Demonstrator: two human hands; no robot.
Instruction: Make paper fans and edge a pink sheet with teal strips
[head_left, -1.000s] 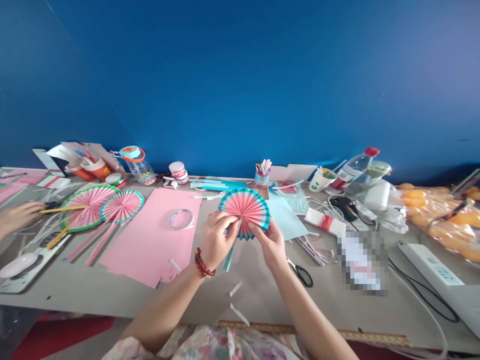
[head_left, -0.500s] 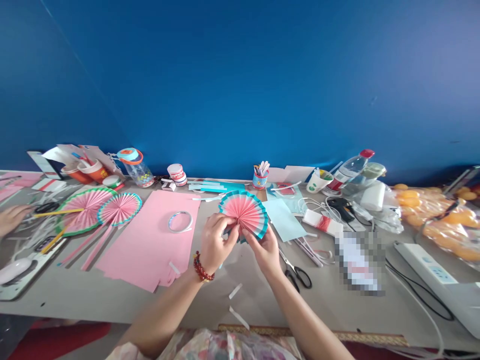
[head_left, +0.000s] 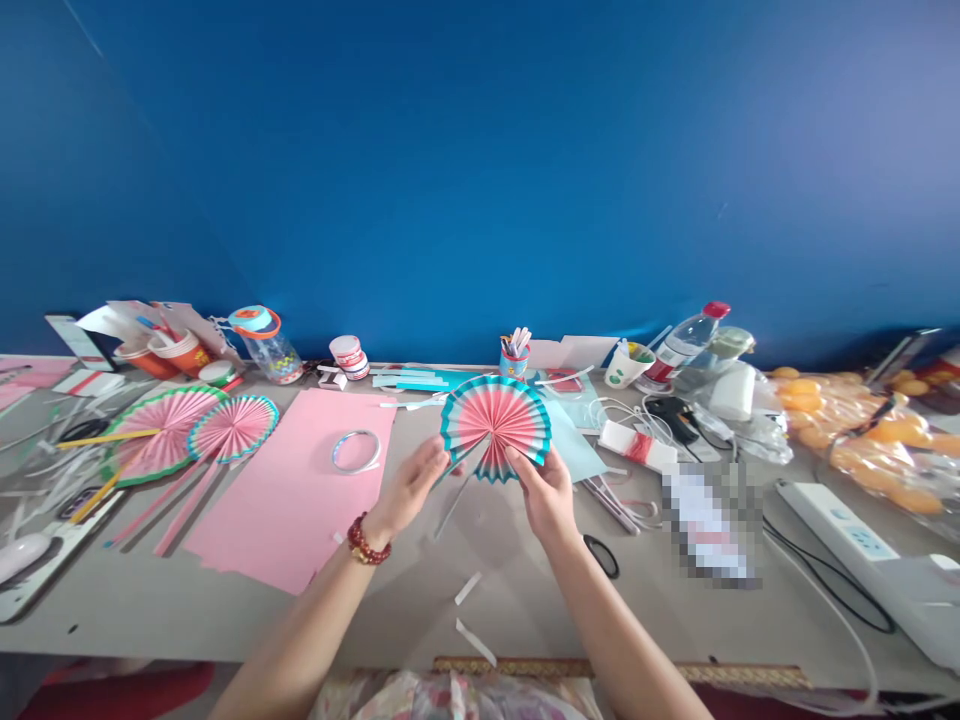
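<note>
I hold a round pleated paper fan (head_left: 495, 420), pink with a teal edge, upright above the grey table (head_left: 525, 590). My right hand (head_left: 551, 495) pinches its lower right edge. My left hand (head_left: 412, 485), with a red bead bracelet on the wrist, has its fingers stretched out and touches the fan's lower left edge and thin handle strip. The fan is spread into almost a full circle.
Pink paper sheets (head_left: 292, 490) with a tape ring (head_left: 355, 450) lie to the left. Two finished fans (head_left: 195, 435) lie further left. Scissors (head_left: 600, 550) lie by my right wrist. Cups, bottles, cables, a power strip (head_left: 862, 545) and bagged oranges (head_left: 862, 430) crowd the right.
The fan has opened wider and risen a little. My left hand has loosened from a pinch to stretched fingers. The other person's hand at the far left has left the view.
</note>
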